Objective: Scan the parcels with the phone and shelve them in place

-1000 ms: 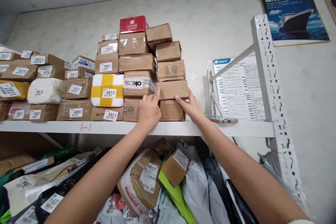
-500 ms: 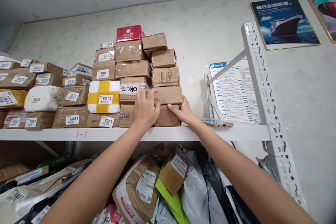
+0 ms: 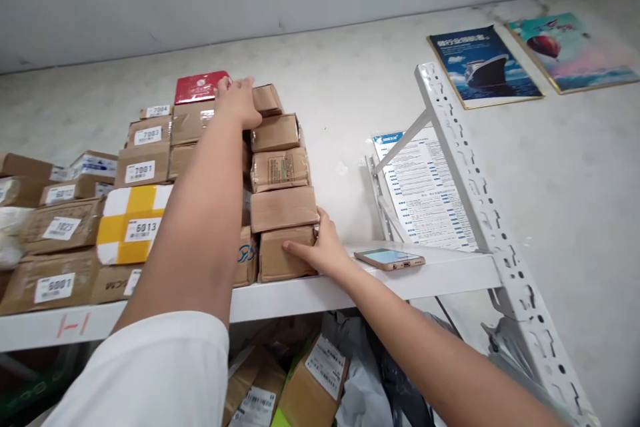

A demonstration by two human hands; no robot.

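Bare hands at a column of five cartons stacked on a white shelf [image 3: 440, 277], as seen by one standing behind them; the clock is centred on the column. The top carton [image 3: 269, 99] lies at 12 o'clock, its left end partly covered. The left hand [image 3: 237, 103] reaches up at 11 o'clock, its thumb beside that end and its fingers near the red box [image 3: 195, 88] (whose upper face shows a pale emblem); whether the fingers grasp anything, I cannot tell. The right hand [image 3: 323, 245] is at 5 o'clock, unclenched, the thumb laid across the front of the bottom carton [image 3: 287, 255] and the other fingers beside the right end of the second-lowest carton [image 3: 284, 208]. A phone [image 3: 390, 257], screen lit, rests on the shelf at 4 o'clock. A yellow-and-white parcel [image 3: 120, 217], labelled 6013, sits between 8 and 9 o'clock. A printed notice [image 3: 425, 193] occupies 3 o'clock; a ship poster [image 3: 485, 67], 2 o'clock. Below the shelf, between 5 and 6 o'clock, a labelled box [image 3: 317, 380] stands tilted.
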